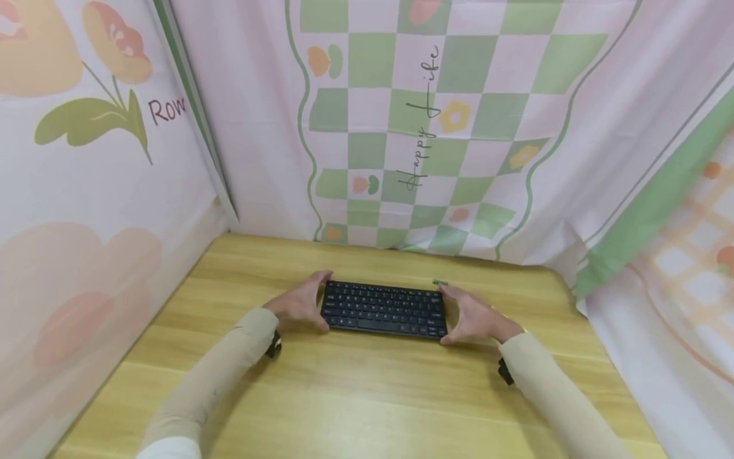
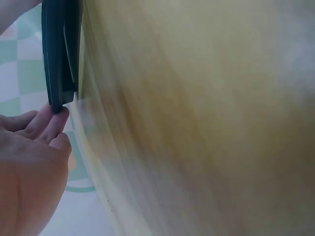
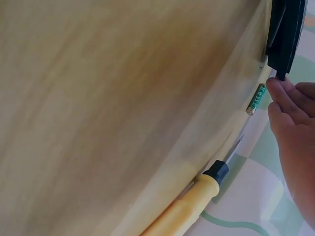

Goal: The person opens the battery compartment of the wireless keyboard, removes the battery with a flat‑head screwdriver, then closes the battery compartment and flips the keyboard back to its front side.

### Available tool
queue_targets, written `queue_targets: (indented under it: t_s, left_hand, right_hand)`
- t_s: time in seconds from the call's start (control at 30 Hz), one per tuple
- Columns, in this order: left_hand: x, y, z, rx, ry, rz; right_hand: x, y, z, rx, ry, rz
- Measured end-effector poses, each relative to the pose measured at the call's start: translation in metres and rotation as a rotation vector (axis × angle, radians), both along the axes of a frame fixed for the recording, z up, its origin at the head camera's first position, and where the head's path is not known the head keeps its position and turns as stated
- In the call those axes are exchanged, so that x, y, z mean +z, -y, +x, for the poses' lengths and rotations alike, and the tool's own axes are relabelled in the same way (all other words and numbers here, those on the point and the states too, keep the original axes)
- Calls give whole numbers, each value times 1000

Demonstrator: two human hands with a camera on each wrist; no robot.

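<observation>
A black compact keyboard [image 1: 384,309] lies crosswise near the back of the wooden table, its keys facing up. My left hand [image 1: 301,301] grips its left end, thumb at the near corner and fingers at the far corner. At the opposite end my right hand [image 1: 471,317] holds it the same way. In the left wrist view, the fingertips [image 2: 60,112] meet the keyboard's edge [image 2: 59,59]. The right wrist view has the fingers [image 3: 283,96] under the keyboard's corner [image 3: 283,54], close to a small green battery [image 3: 256,99].
Beyond the right hand the battery [image 1: 440,282] lies on the table [image 1: 367,395]. A screwdriver [image 3: 189,204] with a yellow handle and black collar lies on the table near the right wrist. Printed curtains [image 1: 424,127] hang along the table's back and sides.
</observation>
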State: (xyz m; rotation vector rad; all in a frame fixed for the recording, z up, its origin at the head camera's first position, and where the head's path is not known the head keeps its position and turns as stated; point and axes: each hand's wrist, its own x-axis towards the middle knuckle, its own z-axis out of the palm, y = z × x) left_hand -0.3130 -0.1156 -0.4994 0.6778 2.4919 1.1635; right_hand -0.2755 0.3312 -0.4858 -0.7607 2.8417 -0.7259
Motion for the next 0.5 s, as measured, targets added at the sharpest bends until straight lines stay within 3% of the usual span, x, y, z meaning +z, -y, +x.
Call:
queue_targets:
  t_s: [0.27, 0.5]
  left_hand:
    - [0, -3, 1, -33, -63, -25]
    - [10, -1, 8, -90, -79, -116]
  right_hand:
    - [-2, 1, -2, -16, 20, 27]
    - [5, -3, 1, -36, 55, 74]
